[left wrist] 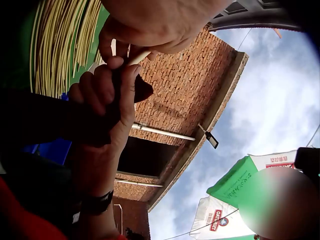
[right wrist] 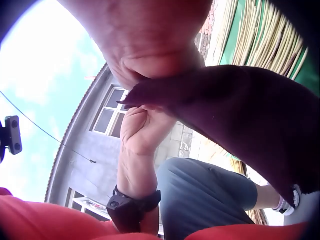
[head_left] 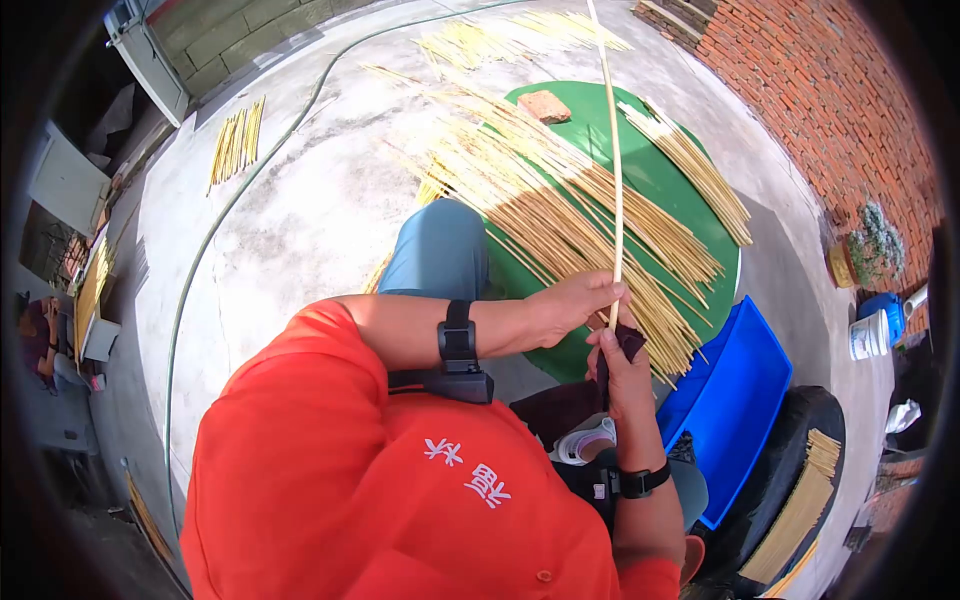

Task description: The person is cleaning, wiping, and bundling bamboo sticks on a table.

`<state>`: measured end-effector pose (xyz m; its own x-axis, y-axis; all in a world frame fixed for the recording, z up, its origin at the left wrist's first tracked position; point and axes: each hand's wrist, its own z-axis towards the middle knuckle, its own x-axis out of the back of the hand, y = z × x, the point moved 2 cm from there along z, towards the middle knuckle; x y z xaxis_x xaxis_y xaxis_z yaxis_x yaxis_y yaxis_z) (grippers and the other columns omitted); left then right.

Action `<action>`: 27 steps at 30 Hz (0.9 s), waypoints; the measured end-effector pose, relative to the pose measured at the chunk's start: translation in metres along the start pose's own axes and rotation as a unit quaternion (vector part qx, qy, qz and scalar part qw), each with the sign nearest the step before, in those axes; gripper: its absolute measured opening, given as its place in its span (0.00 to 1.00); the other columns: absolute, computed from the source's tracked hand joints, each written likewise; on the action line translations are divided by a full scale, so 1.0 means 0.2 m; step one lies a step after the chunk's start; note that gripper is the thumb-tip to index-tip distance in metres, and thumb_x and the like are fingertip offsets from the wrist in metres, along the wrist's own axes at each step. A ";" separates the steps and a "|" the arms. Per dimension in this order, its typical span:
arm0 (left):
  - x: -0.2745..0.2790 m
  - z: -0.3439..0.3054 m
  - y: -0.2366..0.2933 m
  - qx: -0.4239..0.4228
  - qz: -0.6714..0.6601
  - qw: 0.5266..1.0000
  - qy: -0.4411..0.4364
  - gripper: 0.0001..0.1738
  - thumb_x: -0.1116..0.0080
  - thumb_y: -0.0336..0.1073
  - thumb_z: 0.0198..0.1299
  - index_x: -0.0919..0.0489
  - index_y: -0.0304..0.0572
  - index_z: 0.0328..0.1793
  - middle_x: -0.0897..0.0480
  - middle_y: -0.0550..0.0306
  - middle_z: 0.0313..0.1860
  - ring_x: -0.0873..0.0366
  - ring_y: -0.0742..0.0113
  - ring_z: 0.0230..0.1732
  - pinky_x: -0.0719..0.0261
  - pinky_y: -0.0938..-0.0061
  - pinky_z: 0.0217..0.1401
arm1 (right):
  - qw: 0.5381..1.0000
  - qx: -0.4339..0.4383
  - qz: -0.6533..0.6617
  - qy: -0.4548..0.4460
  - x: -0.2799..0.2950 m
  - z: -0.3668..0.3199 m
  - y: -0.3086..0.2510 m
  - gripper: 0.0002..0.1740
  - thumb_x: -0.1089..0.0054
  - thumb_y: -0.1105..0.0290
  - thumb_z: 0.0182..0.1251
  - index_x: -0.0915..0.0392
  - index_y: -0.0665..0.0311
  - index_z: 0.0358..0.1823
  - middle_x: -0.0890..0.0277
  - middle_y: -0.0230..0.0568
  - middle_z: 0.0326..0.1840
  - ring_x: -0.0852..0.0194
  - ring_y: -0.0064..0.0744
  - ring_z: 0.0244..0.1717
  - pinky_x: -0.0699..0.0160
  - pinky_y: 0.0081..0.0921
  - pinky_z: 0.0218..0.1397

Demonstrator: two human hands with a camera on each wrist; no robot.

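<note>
A long pale stick (head_left: 613, 150) stands nearly upright in front of me, its lower end between my hands. My left hand (head_left: 565, 310) grips it with thumb and curled fingers, just above the right. My right hand (head_left: 628, 378) holds the low end together with a dark maroon cloth (head_left: 630, 342). In the left wrist view, a short piece of the stick (left wrist: 138, 57) shows between the two hands. The cloth (right wrist: 240, 110) hangs in a wide flap from the right hand in the right wrist view, hiding most of the fingers.
Many similar sticks (head_left: 560, 200) lie across a round green mat (head_left: 728, 185), with a brick (head_left: 544, 107) near its far edge. A blue tray (head_left: 745, 380) sits to the right. Beyond it, a bundle of thin sticks (head_left: 795, 525) lies on something black. A hose (head_left: 215, 225) crosses the concrete.
</note>
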<state>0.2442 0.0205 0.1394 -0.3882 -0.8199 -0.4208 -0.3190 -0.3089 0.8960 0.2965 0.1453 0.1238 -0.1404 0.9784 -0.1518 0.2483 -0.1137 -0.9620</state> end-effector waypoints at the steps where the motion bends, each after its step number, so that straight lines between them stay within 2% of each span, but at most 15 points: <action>1: 0.01 0.00 0.01 -0.025 -0.046 0.998 0.030 0.12 0.60 0.41 0.67 0.32 0.41 0.42 0.23 0.55 0.30 0.23 0.67 0.35 0.25 0.74 0.38 | 1.000 -0.005 -0.008 -0.012 0.01 0.00 0.00 0.15 0.49 0.60 0.65 0.27 0.67 0.33 0.37 0.30 0.13 0.40 0.18 0.14 0.38 0.18 0.18; 3: 0.10 -0.02 0.13 -0.128 -0.128 0.979 0.095 0.12 0.62 0.42 0.68 0.34 0.41 0.42 0.25 0.55 0.27 0.24 0.66 0.32 0.24 0.72 0.36 | 0.994 0.003 -0.090 -0.068 0.02 0.01 0.00 0.15 0.48 0.60 0.65 0.26 0.66 0.31 0.37 0.30 0.12 0.40 0.19 0.14 0.39 0.18 0.18; 6: 0.43 -0.13 0.51 -0.327 -0.154 0.907 0.216 0.12 0.64 0.41 0.69 0.35 0.41 0.44 0.30 0.59 0.22 0.33 0.71 0.20 0.30 0.76 0.25 | 0.992 0.015 -0.122 -0.020 0.07 0.07 0.03 0.15 0.46 0.59 0.63 0.26 0.65 0.30 0.36 0.31 0.13 0.40 0.19 0.14 0.39 0.18 0.18; 8: 0.72 -0.28 0.64 -0.344 -0.111 0.886 0.291 0.11 0.66 0.39 0.69 0.35 0.41 0.44 0.32 0.60 0.21 0.43 0.75 0.15 0.39 0.80 0.19 | 0.993 -0.001 -0.117 0.008 0.10 0.09 0.04 0.15 0.45 0.59 0.63 0.26 0.65 0.30 0.36 0.30 0.13 0.39 0.19 0.14 0.39 0.18 0.18; 10: 0.97 -0.43 0.60 -0.337 -0.086 0.859 0.375 0.09 0.66 0.34 0.66 0.35 0.40 0.44 0.32 0.60 0.21 0.46 0.78 0.14 0.44 0.82 0.16 | 0.993 -0.002 -0.115 0.016 0.14 0.12 0.07 0.15 0.45 0.59 0.63 0.26 0.64 0.30 0.35 0.30 0.14 0.39 0.19 0.14 0.39 0.17 0.18; 12: 1.23 -0.57 0.41 -0.238 -0.035 0.853 0.463 0.08 0.65 0.31 0.63 0.34 0.41 0.45 0.30 0.59 0.22 0.46 0.78 0.14 0.44 0.81 0.16 | 0.992 -0.022 -0.111 0.055 0.15 0.13 0.08 0.14 0.45 0.59 0.63 0.26 0.64 0.30 0.35 0.30 0.14 0.39 0.19 0.14 0.39 0.17 0.18; 16: 1.58 -0.86 -0.31 -0.016 -0.048 0.799 0.599 0.07 0.58 0.35 0.63 0.31 0.42 0.43 0.27 0.55 0.21 0.41 0.73 0.15 0.43 0.77 0.14 | 0.986 -0.048 -0.154 0.030 0.15 0.17 0.14 0.11 0.44 0.62 0.62 0.25 0.64 0.32 0.33 0.31 0.17 0.38 0.19 0.14 0.42 0.16 0.17; 19: 1.77 -1.01 -0.79 0.058 0.020 0.751 0.657 0.08 0.57 0.36 0.64 0.30 0.41 0.43 0.25 0.55 0.21 0.40 0.71 0.11 0.43 0.73 0.11 | 0.984 -0.077 -0.154 0.052 0.14 0.19 0.20 0.11 0.44 0.63 0.61 0.25 0.64 0.31 0.32 0.31 0.18 0.38 0.19 0.15 0.42 0.17 0.18; 21: 1.86 -1.07 -0.77 0.069 0.014 0.742 0.667 0.08 0.57 0.36 0.63 0.31 0.42 0.43 0.26 0.56 0.21 0.40 0.72 0.13 0.43 0.74 0.12 | 0.981 -0.075 -0.167 0.057 0.15 0.21 0.23 0.11 0.43 0.62 0.61 0.25 0.64 0.30 0.32 0.31 0.18 0.37 0.19 0.16 0.41 0.17 0.19; 22: 1.90 -1.07 -0.71 0.079 0.013 0.734 0.675 0.08 0.57 0.36 0.63 0.31 0.43 0.43 0.27 0.56 0.22 0.40 0.74 0.15 0.42 0.76 0.13 | 0.980 -0.074 -0.176 0.063 0.16 0.22 0.25 0.11 0.43 0.62 0.61 0.25 0.64 0.30 0.32 0.31 0.18 0.37 0.19 0.17 0.41 0.17 0.20; 23: 2.01 -1.05 -0.57 0.061 0.020 0.712 0.699 0.09 0.56 0.37 0.63 0.29 0.40 0.41 0.24 0.55 0.21 0.38 0.71 0.11 0.43 0.72 0.10 | 0.980 -0.071 -0.176 0.064 0.18 0.23 0.27 0.11 0.43 0.62 0.61 0.25 0.64 0.30 0.32 0.31 0.18 0.37 0.19 0.17 0.41 0.17 0.20; 24: 2.14 -1.05 -0.34 0.033 0.064 0.716 0.694 0.11 0.57 0.37 0.64 0.28 0.38 0.43 0.24 0.55 0.21 0.36 0.70 0.13 0.39 0.74 0.13 | 0.979 -0.077 -0.176 0.067 0.20 0.24 0.29 0.11 0.43 0.62 0.61 0.25 0.63 0.30 0.33 0.31 0.18 0.37 0.19 0.17 0.40 0.18 0.20; 25: 2.39 -1.05 -0.10 -0.007 0.079 0.734 0.674 0.16 0.53 0.38 0.62 0.31 0.36 0.51 0.22 0.50 0.29 0.28 0.68 0.22 0.30 0.73 0.18 | 0.979 -0.080 -0.175 0.069 0.21 0.25 0.30 0.12 0.43 0.61 0.61 0.26 0.63 0.30 0.34 0.31 0.17 0.37 0.20 0.17 0.40 0.18 0.20; 26: 2.39 -1.06 0.25 -0.068 0.104 0.679 0.724 0.30 0.45 0.42 0.57 0.39 0.30 0.60 0.25 0.39 0.45 0.23 0.57 0.40 0.21 0.65 0.35 | 0.980 -0.069 -0.172 0.069 0.21 0.26 0.30 0.12 0.43 0.61 0.61 0.26 0.63 0.30 0.34 0.31 0.17 0.37 0.20 0.17 0.40 0.18 0.20; 27: 2.70 -1.12 0.49 -0.063 0.274 0.555 0.783 0.41 0.38 0.46 0.51 0.44 0.25 0.62 0.33 0.32 0.56 0.28 0.44 0.53 0.27 0.60 0.52 | 0.979 -0.074 -0.174 0.072 0.20 0.26 0.30 0.11 0.43 0.61 0.61 0.25 0.63 0.30 0.34 0.30 0.17 0.37 0.20 0.17 0.40 0.18 0.20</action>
<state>0.1967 -0.5605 0.0322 0.8616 -0.1899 0.4707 -0.4235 0.2423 0.8729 0.2555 0.1691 0.0470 -0.1082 0.9689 0.2227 0.3478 0.2467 -0.9045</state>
